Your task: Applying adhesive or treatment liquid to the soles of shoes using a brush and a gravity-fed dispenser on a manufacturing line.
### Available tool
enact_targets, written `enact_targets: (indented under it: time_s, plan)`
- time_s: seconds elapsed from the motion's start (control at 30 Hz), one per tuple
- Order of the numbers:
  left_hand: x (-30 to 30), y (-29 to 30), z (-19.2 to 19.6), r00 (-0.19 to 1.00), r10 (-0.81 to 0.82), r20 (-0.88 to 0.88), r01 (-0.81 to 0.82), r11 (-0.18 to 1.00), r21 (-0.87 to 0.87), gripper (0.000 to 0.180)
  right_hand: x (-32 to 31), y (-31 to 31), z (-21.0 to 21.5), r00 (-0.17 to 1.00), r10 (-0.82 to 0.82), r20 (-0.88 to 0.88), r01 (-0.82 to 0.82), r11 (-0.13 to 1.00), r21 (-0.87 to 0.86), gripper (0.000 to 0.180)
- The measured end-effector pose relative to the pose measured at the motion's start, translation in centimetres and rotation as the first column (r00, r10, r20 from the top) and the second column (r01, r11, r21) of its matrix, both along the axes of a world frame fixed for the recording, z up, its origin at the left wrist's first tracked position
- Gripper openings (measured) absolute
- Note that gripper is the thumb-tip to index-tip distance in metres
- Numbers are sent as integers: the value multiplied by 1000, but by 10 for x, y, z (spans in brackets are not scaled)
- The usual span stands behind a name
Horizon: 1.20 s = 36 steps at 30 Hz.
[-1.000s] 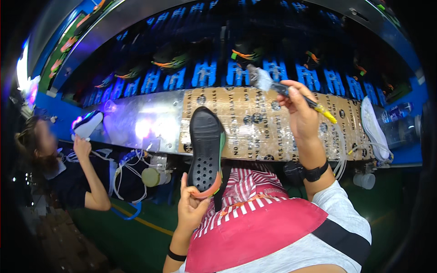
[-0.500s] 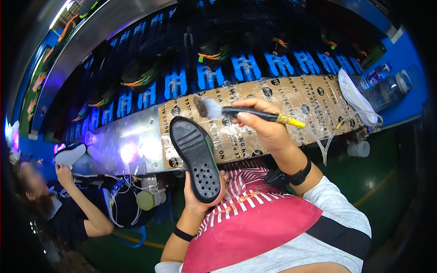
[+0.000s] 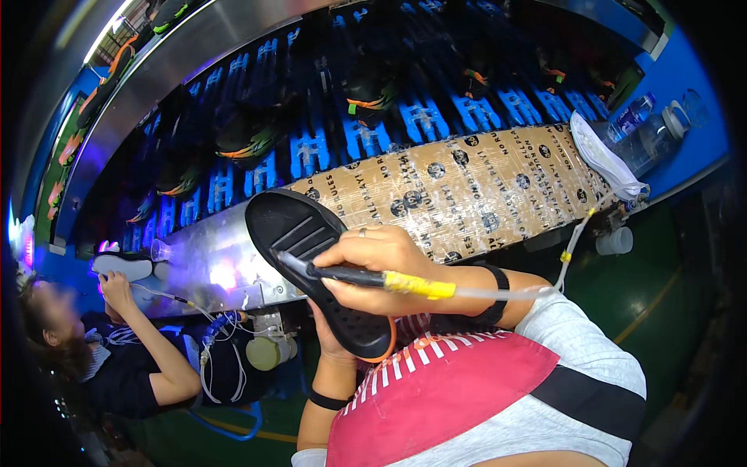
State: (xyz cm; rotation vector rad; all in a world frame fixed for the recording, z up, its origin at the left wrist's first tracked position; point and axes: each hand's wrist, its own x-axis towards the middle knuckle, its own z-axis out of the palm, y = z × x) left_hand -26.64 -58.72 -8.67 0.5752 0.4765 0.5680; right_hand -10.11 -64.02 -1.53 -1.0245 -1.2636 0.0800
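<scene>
A black shoe sole (image 3: 292, 218) with ridges and rows of small holes stands tilted in front of me, toe pointing away. My left hand (image 3: 332, 336) grips its heel end from beneath, most of the fingers hidden behind it. Pinched in my right hand (image 3: 381, 261) is a brush (image 3: 346, 274) with a black handle, yellow tape and a thin clear hose at its tail. The pale brush tip lies over the sole's left edge near the ridges; whether it touches cannot be made out.
Printed cardboard (image 3: 498, 194) covers the bench, with bare metal (image 3: 206, 253) to its left. Beyond runs a line of blue racks (image 3: 366, 138). A white shoe-shaped piece (image 3: 599, 156) and bottles (image 3: 661, 136) stand at right. On the left a co-worker's hand (image 3: 117, 289) holds a white sole.
My right hand has brought the brush down and left, from above the cardboard onto the sole. The sole has shifted left and now leans more, its toe higher in view.
</scene>
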Motion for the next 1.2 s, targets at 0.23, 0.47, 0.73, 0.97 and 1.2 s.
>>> enact_targets:
  time_s: [0.23, 0.47, 0.73, 0.97, 1.2]
  plan:
    - [-7, -18, -5, 992, -124, -37, 120, 988, -94, 68, -19, 8, 6, 946, -193, 259, 207, 978, -30, 20]
    - [-14, -12, -11, 959, -22, -283, 70, 984, 161, 63, -17, 1, 2, 967, 46, 251, -65, 995, 70, 24]
    - [-15, -19, -7, 988, -113, 102, 110, 993, 35, 63, -25, -4, -2, 960, -85, 267, 87, 996, 3, 24]
    - [-22, -11, -5, 1000, 22, -17, -23, 998, -63, 62, -23, -3, -5, 989, 31, 147, -46, 995, 94, 22]
    - [-24, -9, -11, 997, 6, -82, 9, 983, 182, 51, -41, -5, -5, 951, -34, 309, 44, 999, -25, 20]
